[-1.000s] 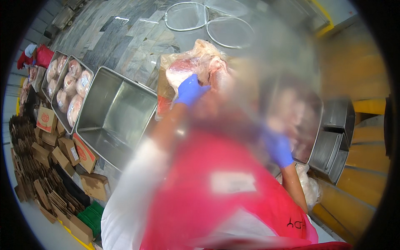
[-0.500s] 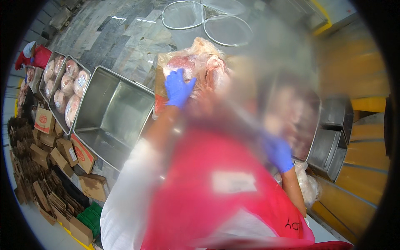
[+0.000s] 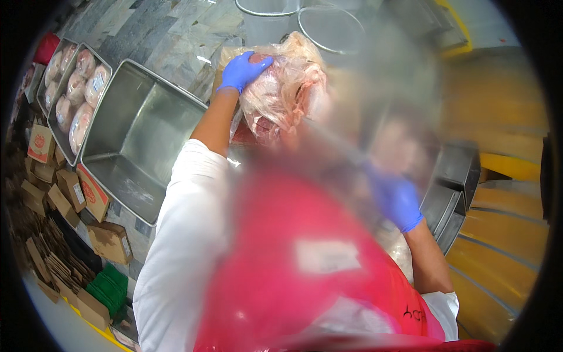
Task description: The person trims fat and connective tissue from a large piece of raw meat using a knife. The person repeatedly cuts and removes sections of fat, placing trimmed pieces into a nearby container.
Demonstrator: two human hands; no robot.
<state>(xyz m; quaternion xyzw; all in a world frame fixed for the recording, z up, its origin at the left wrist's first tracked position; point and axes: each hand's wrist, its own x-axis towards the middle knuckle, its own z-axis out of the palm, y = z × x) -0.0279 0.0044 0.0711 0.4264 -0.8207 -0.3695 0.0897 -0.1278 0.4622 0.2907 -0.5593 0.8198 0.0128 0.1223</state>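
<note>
A large piece of raw meat, partly covered in clear plastic wrap, lies in front of me at the top centre. My left hand, in a blue glove, grips its far left side, thumb stretched to the right across the top. My right hand, also blue-gloved, is closed at the right. From it a blurred grey blade, apparently a knife, points left toward the meat's near right side. A smear over the view hides the handle and whether the blade touches the meat.
A deep metal bin stands left, beside metal trays of wrapped meat. Cardboard boxes and a green item lie lower left. Clear-lined round bins stand beyond the meat. Blurred meat and metal containers are at right.
My left hand has moved from the meat's near face to its far left edge. The meat looks turned, with more wrap facing me. My right hand has shifted slightly; the whole view has tilted.
</note>
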